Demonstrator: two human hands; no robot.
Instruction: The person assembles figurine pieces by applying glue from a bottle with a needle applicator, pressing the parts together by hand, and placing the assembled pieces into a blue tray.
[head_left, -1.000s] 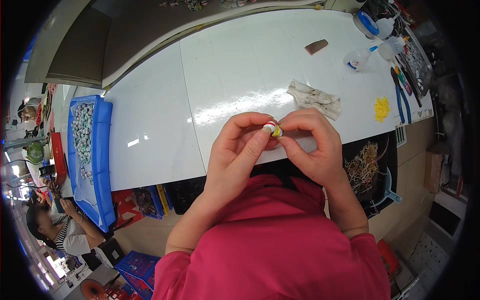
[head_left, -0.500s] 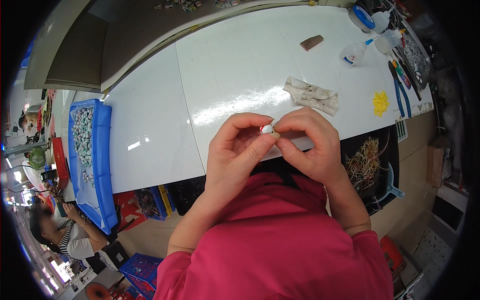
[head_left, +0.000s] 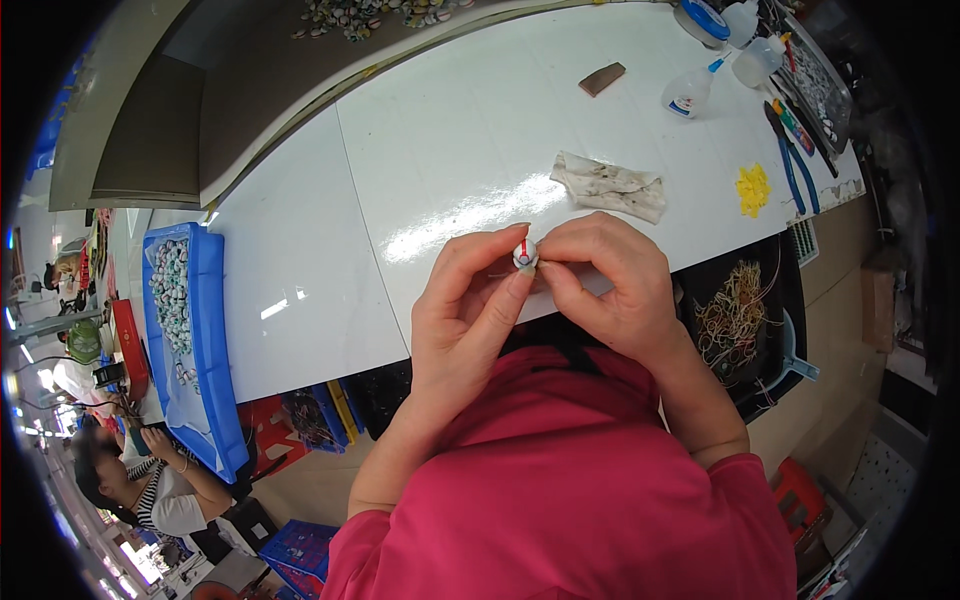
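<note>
Fingertips (head_left: 511,235) of your left hand (head_left: 455,315) pinched a small white ball (head_left: 525,256) with a red stripe over the surface (head_left: 290,230), near its front edge. Your right hand (head_left: 625,285) was curled, thumb and index tip nearly together at the ball's right side; whether they gripped anything could not be told. You had a stained cloth (head_left: 610,187) just beyond the right hand, and a blue tray (head_left: 212,335) of small round pieces (head_left: 172,305) well to the left.

Part (head_left: 525,256) between left hand (head_left: 460,305) and right hand (head_left: 615,285), centre frame
On the worktable (head_left: 440,125), a cloth (head_left: 610,188) lies beyond the right hand, pliers (head_left: 793,162) farther right; a tray (head_left: 213,345) at frame left, wires (head_left: 733,318) in a container (head_left: 787,292) at right
</note>
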